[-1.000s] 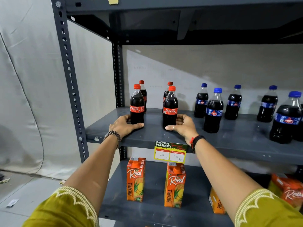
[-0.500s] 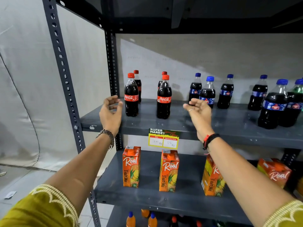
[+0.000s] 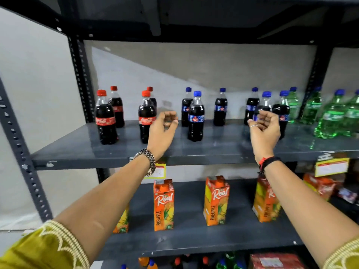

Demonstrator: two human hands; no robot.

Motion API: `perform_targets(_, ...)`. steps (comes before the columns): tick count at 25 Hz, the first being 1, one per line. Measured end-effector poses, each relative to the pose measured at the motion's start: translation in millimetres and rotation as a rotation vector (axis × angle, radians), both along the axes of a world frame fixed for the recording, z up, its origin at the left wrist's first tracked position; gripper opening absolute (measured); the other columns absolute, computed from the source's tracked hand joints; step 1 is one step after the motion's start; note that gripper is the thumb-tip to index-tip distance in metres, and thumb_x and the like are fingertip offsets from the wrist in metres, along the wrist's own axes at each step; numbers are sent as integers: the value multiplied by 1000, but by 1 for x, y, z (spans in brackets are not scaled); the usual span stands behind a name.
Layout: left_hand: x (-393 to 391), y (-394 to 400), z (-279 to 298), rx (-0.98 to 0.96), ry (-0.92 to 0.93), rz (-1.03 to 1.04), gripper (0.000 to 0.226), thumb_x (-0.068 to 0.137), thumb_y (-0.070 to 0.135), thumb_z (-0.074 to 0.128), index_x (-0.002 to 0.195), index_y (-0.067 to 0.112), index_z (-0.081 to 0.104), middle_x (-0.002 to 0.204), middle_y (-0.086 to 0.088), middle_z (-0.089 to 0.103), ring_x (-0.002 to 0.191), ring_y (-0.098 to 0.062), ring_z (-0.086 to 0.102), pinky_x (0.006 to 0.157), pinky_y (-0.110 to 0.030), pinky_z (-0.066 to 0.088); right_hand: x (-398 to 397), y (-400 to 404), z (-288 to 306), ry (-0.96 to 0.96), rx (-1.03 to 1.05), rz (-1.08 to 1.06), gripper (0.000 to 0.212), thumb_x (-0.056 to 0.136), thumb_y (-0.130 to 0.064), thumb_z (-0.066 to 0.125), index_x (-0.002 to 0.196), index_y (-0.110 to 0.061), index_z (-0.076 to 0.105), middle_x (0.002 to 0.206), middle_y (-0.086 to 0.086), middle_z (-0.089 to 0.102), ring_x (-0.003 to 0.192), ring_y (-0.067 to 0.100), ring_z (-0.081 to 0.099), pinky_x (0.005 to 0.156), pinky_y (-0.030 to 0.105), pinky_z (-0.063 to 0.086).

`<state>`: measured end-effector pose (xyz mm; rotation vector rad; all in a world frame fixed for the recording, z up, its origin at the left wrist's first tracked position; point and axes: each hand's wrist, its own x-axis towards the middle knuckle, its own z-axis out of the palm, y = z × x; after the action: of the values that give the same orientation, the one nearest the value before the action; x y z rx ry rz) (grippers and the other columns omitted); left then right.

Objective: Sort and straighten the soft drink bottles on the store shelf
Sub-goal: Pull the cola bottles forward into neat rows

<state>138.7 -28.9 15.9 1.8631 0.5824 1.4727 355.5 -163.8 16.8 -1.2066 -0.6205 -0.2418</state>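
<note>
On the grey shelf (image 3: 81,150) stand red-capped cola bottles at the left, in two rows: one front bottle (image 3: 105,121), another (image 3: 146,117). Blue-capped dark bottles fill the middle, the nearest front one (image 3: 195,117). Green bottles (image 3: 334,115) stand at the right. My left hand (image 3: 162,133) hovers with curled fingers between the second red-capped bottle and the front blue-capped one, holding nothing. My right hand (image 3: 264,129) is raised in front of two blue-capped bottles (image 3: 282,111), fingers loosely curled, empty.
Orange pineapple juice cartons (image 3: 164,204) stand on the shelf below. Yellow price tags (image 3: 331,166) hang on the shelf's front edge. A perforated upright post (image 3: 23,158) is at the left. More bottles sit on the lowest shelf (image 3: 147,263).
Both hands left the two front red-capped bottles, lifted off the shelf and moved right toward the blue-capped bottles. The view has shifted right, bringing the green bottles in.
</note>
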Motion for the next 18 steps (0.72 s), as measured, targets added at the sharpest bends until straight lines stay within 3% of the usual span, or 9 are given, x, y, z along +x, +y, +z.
perform_targets(2, 27, -5, -1, 7, 54, 34, 24, 86, 13, 56, 109, 12, 55, 104, -1, 64, 74, 3, 56, 71, -8, 44, 24, -15, -3, -42, -32, -73, 35, 76, -8, 66, 109, -11, 54, 111, 10, 60, 93, 12, 55, 83, 18, 48)
perform_targets(4, 46, -6, -2, -42, 94, 61, 30, 85, 17, 58, 114, 10, 51, 113, -2, 60, 83, -4, 56, 68, -2, 41, 46, -24, -5, -65, -95, -104, 40, 75, -9, 68, 112, -10, 53, 116, 11, 57, 97, 13, 54, 90, 23, 47)
perform_targets(6, 64, -3, -5, -113, 129, 67, 42, 83, 21, 63, 119, 8, 47, 121, -4, 55, 96, -12, 55, 78, -11, 42, 65, -29, -8, -29, -203, -65, 48, 74, -12, 71, 116, -9, 49, 121, 10, 56, 106, 18, 54, 96, 30, 45)
perform_targets(9, 84, 1, -14, -210, 224, 118, 62, 73, 28, 73, 123, 8, 43, 126, -8, 55, 111, -21, 54, 96, -33, 43, 84, -30, -12, 51, -358, 101, 61, 73, -16, 75, 126, -9, 45, 126, 10, 56, 115, 22, 54, 97, 29, 43)
perform_targets(15, 89, 10, -22, -340, 237, 144, 67, 68, 21, 78, 126, 10, 46, 126, -9, 60, 109, -20, 59, 97, -43, 47, 88, -19, -8, -34, -516, 279, 64, 69, -15, 79, 124, -3, 50, 125, 15, 59, 97, 12, 53, 87, 22, 41)
perform_targets(18, 87, 5, -21, -332, 225, 166, 64, 69, 18, 78, 124, 8, 49, 123, -10, 60, 103, -18, 59, 97, -40, 47, 80, -8, -4, -41, -549, 384, 64, 69, -14, 79, 124, -3, 49, 127, 14, 57, 105, 16, 55, 87, 20, 41)
